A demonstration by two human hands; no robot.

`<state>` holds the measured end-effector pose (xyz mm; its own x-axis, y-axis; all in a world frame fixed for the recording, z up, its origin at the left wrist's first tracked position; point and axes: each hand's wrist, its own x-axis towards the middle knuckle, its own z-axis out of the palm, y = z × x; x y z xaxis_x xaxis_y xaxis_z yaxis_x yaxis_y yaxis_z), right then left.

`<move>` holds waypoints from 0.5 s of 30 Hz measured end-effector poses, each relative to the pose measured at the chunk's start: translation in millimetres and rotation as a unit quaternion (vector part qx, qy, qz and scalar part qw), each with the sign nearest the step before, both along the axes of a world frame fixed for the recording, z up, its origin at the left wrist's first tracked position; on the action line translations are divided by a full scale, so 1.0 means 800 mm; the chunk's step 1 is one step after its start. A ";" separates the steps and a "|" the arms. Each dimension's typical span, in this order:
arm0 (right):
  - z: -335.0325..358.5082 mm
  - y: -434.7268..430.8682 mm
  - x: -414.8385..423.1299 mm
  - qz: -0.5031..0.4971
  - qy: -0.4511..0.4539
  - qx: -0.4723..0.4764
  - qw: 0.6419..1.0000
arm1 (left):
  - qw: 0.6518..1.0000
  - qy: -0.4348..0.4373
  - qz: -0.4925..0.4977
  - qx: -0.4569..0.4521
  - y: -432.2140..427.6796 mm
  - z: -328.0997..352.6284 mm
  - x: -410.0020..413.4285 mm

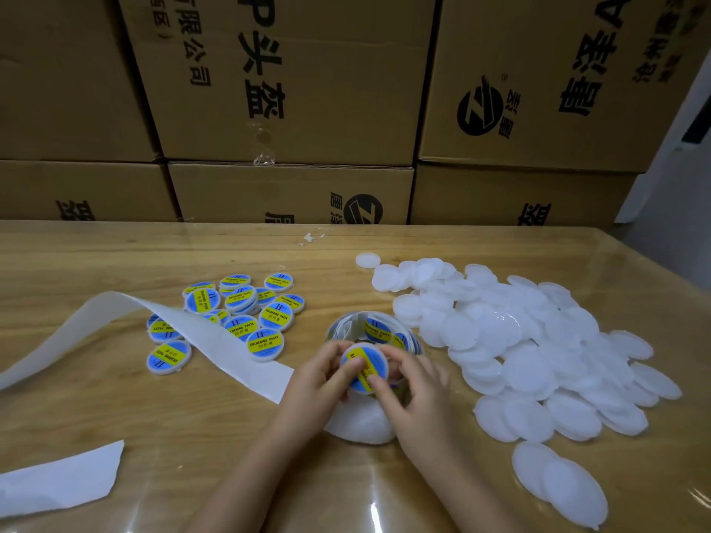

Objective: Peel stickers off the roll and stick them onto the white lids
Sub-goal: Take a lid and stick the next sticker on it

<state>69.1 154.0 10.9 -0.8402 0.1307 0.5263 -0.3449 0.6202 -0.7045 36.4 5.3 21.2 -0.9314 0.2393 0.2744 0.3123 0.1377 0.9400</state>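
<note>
Both hands on one white lid (364,369): left hand (319,382) and right hand (413,394) pinching it, thumbs flat on blue-yellow sticker (367,366), sticker roll (375,332) just behind.

One head-worn camera (wide-angle) looks forward and down, close over the table (96,255), with stacked cartons (288,90) rising at twelve o'clock.

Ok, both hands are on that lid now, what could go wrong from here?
The sticker could set creased or off-centre, since the left hand and right hand press it with the lid held over the roll. The loose backing strip lies across some finished lids and might drag them.
</note>
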 end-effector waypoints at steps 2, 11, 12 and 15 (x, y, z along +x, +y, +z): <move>-0.002 0.001 -0.001 0.008 0.008 0.056 0.998 | 0.999 0.016 0.029 -0.026 -0.007 -0.004 -0.003; -0.005 0.011 -0.002 -0.022 0.032 0.225 0.974 | 0.942 -0.006 0.318 -0.105 -0.065 -0.007 -0.048; -0.005 0.013 -0.003 -0.023 0.038 0.234 0.971 | 0.937 -0.019 0.328 -0.123 -0.070 -0.010 -0.054; -0.006 0.016 -0.005 -0.035 0.063 0.238 0.969 | 0.923 -0.041 0.340 -0.175 -0.081 -0.009 -0.074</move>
<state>65.3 166.8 6.2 -0.7629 -0.0973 0.6391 -0.3552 0.8891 -0.2887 -23.2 -59.3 13.8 -0.9133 -0.3475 0.2123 -0.0291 0.5757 0.8172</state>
